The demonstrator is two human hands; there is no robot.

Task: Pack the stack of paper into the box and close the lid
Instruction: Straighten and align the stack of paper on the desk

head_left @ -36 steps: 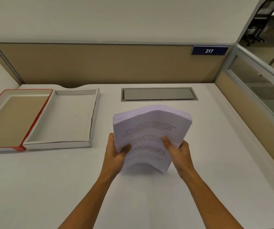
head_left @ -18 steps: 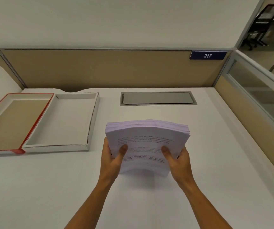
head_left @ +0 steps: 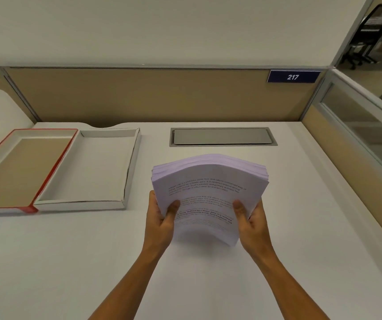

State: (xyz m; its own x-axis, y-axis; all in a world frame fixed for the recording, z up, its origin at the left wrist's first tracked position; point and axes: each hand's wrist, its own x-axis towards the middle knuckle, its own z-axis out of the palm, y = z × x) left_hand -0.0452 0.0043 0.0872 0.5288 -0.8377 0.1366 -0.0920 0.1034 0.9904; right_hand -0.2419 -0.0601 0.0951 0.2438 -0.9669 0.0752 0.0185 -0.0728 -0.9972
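Observation:
A thick stack of printed white paper (head_left: 208, 188) stands tilted on the desk, its top edge bowed upward and its lower edge blurred just above the desk. My left hand (head_left: 162, 218) grips its left side, thumb on the front page. My right hand (head_left: 251, 219) grips its right side the same way. The open white box (head_left: 129, 172) lies empty to the left of the stack. Its red-edged lid (head_left: 54, 167) lies upside down, touching the box's left side.
A grey cable-hatch cover (head_left: 222, 136) is set into the white desk (head_left: 70, 262) behind the stack. Beige partition panels (head_left: 139, 95) bound the back and right, with a blue "217" sign (head_left: 292, 76). An office chair (head_left: 370, 31) stands beyond the partition.
The stack dropped flatter toward the desk half a second ago and now stands raised again with its top arched. Both hands have kept their grip throughout.

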